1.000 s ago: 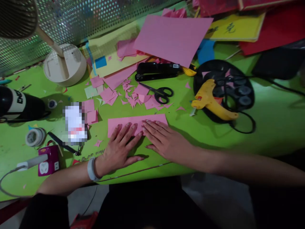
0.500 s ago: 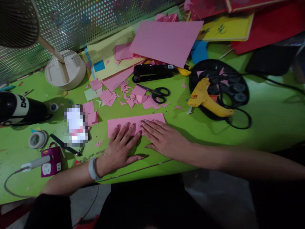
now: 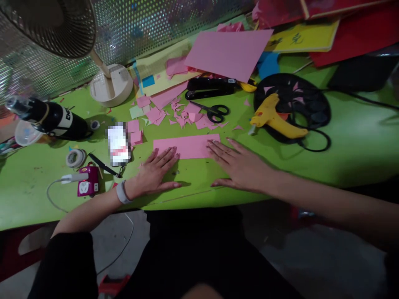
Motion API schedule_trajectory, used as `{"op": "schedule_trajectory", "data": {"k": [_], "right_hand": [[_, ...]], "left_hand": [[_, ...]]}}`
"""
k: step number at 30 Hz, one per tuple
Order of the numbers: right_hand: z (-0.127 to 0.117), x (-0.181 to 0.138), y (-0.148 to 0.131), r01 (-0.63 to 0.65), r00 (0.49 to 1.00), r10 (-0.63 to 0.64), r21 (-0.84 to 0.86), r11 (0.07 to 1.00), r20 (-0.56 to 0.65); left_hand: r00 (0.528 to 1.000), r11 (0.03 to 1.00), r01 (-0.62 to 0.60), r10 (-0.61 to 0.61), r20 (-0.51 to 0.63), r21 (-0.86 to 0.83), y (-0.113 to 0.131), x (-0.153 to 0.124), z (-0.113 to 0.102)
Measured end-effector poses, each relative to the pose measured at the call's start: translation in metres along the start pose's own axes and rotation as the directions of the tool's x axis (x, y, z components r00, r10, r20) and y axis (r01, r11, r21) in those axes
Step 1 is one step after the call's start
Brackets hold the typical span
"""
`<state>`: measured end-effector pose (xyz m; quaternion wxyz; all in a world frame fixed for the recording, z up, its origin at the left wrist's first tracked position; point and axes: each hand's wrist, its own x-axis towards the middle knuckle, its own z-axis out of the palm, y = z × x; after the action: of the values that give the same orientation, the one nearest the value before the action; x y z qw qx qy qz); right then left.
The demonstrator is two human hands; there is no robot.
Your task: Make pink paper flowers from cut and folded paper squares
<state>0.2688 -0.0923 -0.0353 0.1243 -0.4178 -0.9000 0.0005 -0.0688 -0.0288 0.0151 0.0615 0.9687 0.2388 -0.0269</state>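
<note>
A folded pink paper strip [image 3: 187, 146] lies flat on the green table [image 3: 343, 153] in front of me. My left hand [image 3: 154, 174] rests flat with fingers spread, its fingertips on the strip's near left edge. My right hand [image 3: 240, 164] also lies flat and open, fingertips touching the strip's right end. Neither hand holds anything. A grey band is on my left wrist.
Beyond the strip lie pink paper scraps [image 3: 187, 118], black scissors [image 3: 215, 110], a black stapler [image 3: 210, 85] and a large pink sheet [image 3: 229, 52]. A yellow glue gun [image 3: 274, 120] rests on a black tray [image 3: 311, 108] at right. A fan base [image 3: 110, 85], black bottle [image 3: 56, 120], tape roll [image 3: 76, 158] and magenta socket [image 3: 88, 185] stand at left.
My right hand has slid rightward along the strip to its right end, so the hands are now apart. The camera view has shifted, showing more of the table's left side.
</note>
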Motion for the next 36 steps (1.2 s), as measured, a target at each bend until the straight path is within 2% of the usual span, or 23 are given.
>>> {"op": "schedule_trajectory", "data": {"k": [4,7,11,13,15,17,18,20,22,25,30,33,36], "right_hand": [[0.001,-0.022,0.007,-0.054,0.999,0.054,0.029,0.998,-0.006],[-0.007,-0.024,0.013,-0.073,0.994,0.069,0.052,0.996,0.083],[-0.040,0.011,0.017,-0.112,0.971,0.085,0.112,0.987,0.222],[-0.058,0.046,0.013,-0.244,0.949,0.197,0.177,0.954,0.247],[-0.067,0.086,0.005,-0.452,0.858,0.312,0.309,0.837,0.408],[-0.064,0.124,-0.003,-0.595,0.734,0.254,0.415,0.688,0.630],[-0.059,0.140,-0.007,-0.642,0.684,0.204,0.445,0.625,0.701],[-0.045,0.165,-0.012,-0.678,0.641,0.145,0.467,0.567,0.754],[-0.031,0.179,-0.016,-0.705,0.598,0.120,0.449,0.549,0.793],[-0.020,0.186,-0.017,-0.727,0.560,0.091,0.436,0.531,0.823],[-0.026,0.180,-0.013,-0.729,0.567,0.068,0.461,0.506,0.821],[-0.032,0.166,-0.001,-0.761,0.545,0.105,0.439,0.478,0.831],[-0.037,0.142,0.018,-0.795,0.494,0.174,0.362,0.486,0.852]], "left_hand": [[0.997,0.997,0.077,-0.077,0.011,-0.019,-0.005,-0.023,-0.002],[0.989,0.989,0.145,-0.144,0.036,-0.025,-0.009,-0.035,-0.004],[0.971,0.976,0.209,-0.199,0.133,-0.064,-0.009,-0.037,-0.011],[0.963,0.969,0.236,-0.223,0.153,-0.073,-0.007,-0.034,-0.013],[0.958,0.965,0.250,-0.236,0.161,-0.076,-0.007,-0.031,-0.015],[0.957,0.965,0.251,-0.236,0.168,-0.076,-0.007,-0.029,-0.016],[0.957,0.965,0.250,-0.235,0.172,-0.075,-0.008,-0.029,-0.016],[0.957,0.966,0.247,-0.231,0.173,-0.073,-0.010,-0.029,-0.015],[0.960,0.967,0.242,-0.228,0.162,-0.078,-0.011,-0.030,-0.013],[0.966,0.970,0.230,-0.216,0.143,-0.082,-0.011,-0.030,-0.012],[0.960,0.970,0.238,-0.226,0.163,-0.059,-0.010,-0.030,-0.014],[0.965,0.973,0.227,-0.218,0.146,-0.048,-0.011,-0.031,-0.014],[0.965,0.974,0.223,-0.216,0.150,-0.033,-0.012,-0.033,-0.013]]}}
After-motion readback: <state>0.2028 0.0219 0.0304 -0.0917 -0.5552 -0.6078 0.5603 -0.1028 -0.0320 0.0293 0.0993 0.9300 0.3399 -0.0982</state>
